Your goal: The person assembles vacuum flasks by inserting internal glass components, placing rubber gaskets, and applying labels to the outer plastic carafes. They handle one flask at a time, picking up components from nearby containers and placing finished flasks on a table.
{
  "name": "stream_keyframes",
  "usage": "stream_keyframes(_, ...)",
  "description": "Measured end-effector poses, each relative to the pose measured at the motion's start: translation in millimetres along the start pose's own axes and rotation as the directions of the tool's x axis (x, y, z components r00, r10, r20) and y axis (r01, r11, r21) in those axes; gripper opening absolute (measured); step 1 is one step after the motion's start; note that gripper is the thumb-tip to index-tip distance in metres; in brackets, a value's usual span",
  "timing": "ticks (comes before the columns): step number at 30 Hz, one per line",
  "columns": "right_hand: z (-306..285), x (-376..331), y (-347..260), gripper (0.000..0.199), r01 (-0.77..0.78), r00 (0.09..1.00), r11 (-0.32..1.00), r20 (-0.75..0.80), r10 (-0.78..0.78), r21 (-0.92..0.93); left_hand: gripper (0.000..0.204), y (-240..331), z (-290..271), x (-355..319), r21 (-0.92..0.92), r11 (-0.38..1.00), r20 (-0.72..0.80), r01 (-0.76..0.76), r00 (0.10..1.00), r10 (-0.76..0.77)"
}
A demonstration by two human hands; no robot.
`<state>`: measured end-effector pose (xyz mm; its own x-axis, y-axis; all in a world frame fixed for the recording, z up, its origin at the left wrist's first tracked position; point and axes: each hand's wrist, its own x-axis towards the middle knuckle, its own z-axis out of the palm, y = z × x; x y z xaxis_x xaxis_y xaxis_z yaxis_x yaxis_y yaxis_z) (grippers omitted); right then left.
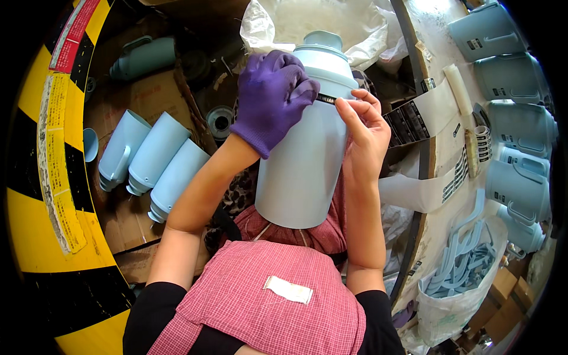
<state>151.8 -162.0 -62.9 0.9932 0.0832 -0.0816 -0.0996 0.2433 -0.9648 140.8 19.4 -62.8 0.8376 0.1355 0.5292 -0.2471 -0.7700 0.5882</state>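
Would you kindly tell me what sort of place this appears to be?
Probably a factory or workshop: matching blue jugs in a row on the right, a white sack of loose blue handles, and a sheet of black labels.

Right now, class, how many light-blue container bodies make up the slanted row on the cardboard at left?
3: the handled body at the row's left end, the middle body, and the right-end body. A round blue piece farther left, partly hidden, may be another.
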Motion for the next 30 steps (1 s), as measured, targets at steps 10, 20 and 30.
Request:
stream_keyframes(10, -3, 13, 12, 0.015, -0.053, 0.998, 0.998, -0.035, 0.054, 0.033, 0.022, 2, 7, 2, 0.32, 0.944, -0.007, -0.082, 0.996, 0.089)
stream_keyframes(20, -9, 19, 15, 0.028, -0.097, 0.994, 0.995, -0.046, 0.097, -0.004, 0.038, -19, -7, 5, 0.478, 0.878, 0.213, 0.02, 0.967, -0.138)
stream_keyframes(30, -95, -55, 2, 0.028, -0.116, 0.993, 0.982, -0.005, 0.116, -0.151, 0.061, -43, 24, -11, -0.173, 0.984, 0.165, 0.035, 0.986, -0.006)
